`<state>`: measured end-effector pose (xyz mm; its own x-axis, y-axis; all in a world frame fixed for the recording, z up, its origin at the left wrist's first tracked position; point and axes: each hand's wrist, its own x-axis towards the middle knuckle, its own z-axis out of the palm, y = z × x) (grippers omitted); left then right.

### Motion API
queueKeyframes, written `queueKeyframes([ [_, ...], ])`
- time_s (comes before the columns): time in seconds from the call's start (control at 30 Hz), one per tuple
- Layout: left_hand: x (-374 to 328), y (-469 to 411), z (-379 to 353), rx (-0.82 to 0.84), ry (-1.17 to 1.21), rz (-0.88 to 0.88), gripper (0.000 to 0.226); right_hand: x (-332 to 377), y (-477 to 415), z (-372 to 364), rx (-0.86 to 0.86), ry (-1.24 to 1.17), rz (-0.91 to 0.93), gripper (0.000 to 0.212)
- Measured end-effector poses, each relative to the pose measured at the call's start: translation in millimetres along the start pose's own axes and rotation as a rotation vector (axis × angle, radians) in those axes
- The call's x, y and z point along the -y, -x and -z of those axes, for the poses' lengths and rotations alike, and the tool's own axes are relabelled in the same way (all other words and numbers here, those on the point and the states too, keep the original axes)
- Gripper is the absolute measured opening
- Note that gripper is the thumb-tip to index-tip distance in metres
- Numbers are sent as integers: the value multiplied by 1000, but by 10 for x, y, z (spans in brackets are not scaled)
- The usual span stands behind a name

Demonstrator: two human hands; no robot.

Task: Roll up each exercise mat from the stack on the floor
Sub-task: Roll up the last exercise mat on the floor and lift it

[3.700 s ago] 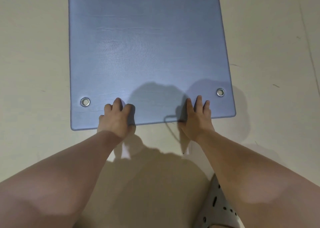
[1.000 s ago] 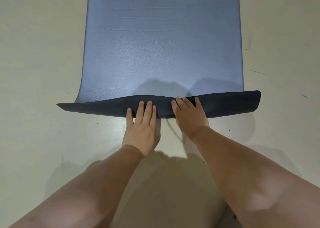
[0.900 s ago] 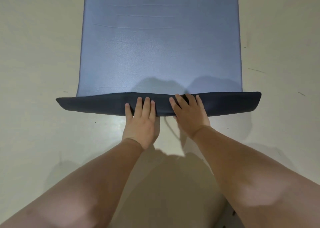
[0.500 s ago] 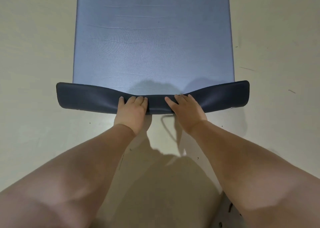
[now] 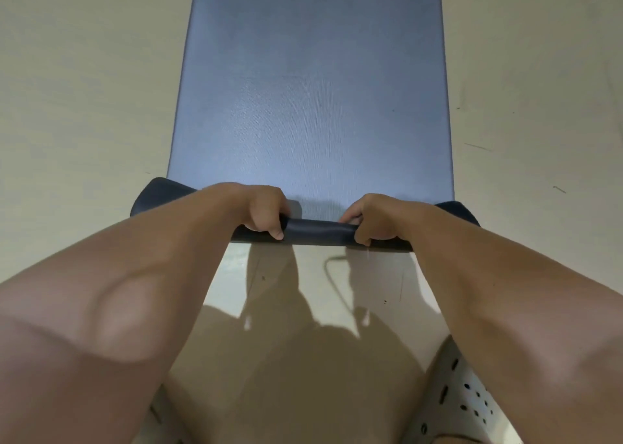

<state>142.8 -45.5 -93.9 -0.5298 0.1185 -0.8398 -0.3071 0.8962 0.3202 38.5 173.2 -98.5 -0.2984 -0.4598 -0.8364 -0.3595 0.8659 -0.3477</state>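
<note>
Both hands, left hand [image 5: 259, 212] and right hand [image 5: 374, 218], clenched around blue mat's [image 5: 313, 89] rolled near end.

Exercise mat [image 5: 313, 83] flat on the floor [image 5: 67, 73], stretching away ahead, near end curled into a roll [image 5: 318, 234], left hand [image 5: 261, 212] and right hand [image 5: 374, 219] gripping the roll side by side

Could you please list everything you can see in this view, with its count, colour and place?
exercise mat: one visible, blue-grey, flat on the floor, running away from the person; near end curled into a tight dark roll.
floor: one, pale cream, on all sides of the mat.
patterned cloth: one piece, white with dark marks, bottom right corner.
left hand: one, closed around the roll, left of centre.
right hand: one, closed around the roll, right of centre.
forearms: two, bare, reaching in from the bottom corners.
</note>
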Motion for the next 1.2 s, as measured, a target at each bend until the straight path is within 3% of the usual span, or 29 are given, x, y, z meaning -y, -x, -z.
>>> queueKeyframes([
  [0.1,82,-29,-124,-29,172,4,18,-25,0,-29,18,-72,-22,53],
  [0.3,180,-147,-327,-191,410,28,23,1,-16,-127,-1,6,13,48],
  [0.4,223,-200,-226,-235,598,69,21,50,-26,-232,-210,-11,72,47],
  [0.47,235,-256,-144,-273,635,106,21,77,-41,-413,-497,193,99,57],
  [0.53,236,-329,-75,-325,601,139,20,81,-5,-665,-692,503,98,69],
  [0.6,229,-382,-32,-379,528,178,18,44,46,-909,-593,618,95,86],
  [0.67,223,-432,-19,-436,461,208,21,-15,48,-1084,-478,621,31,97],
  [0.73,195,-465,-53,-514,352,247,26,-17,-15,-1059,-481,593,-10,105],
  [0.83,124,-462,-205,-711,13,303,32,6,-175,-846,-468,604,-8,121],
  [0.97,-40,-366,-620,-905,-183,124,45,-38,-350,-693,-418,665,-19,132],
  [1.0,-100,-328,-735,-884,-189,82,55,-44,-401,-670,-414,672,-17,130],
  [1.07,-236,-267,-888,-693,-242,97,75,-42,-515,-602,-424,676,-11,119],
  [1.13,-326,-291,-992,-524,-311,199,74,-35,-597,-527,-426,657,-12,107],
  [1.2,-351,-333,-975,-484,-317,262,72,-17,-646,-473,-414,650,-9,102],
])
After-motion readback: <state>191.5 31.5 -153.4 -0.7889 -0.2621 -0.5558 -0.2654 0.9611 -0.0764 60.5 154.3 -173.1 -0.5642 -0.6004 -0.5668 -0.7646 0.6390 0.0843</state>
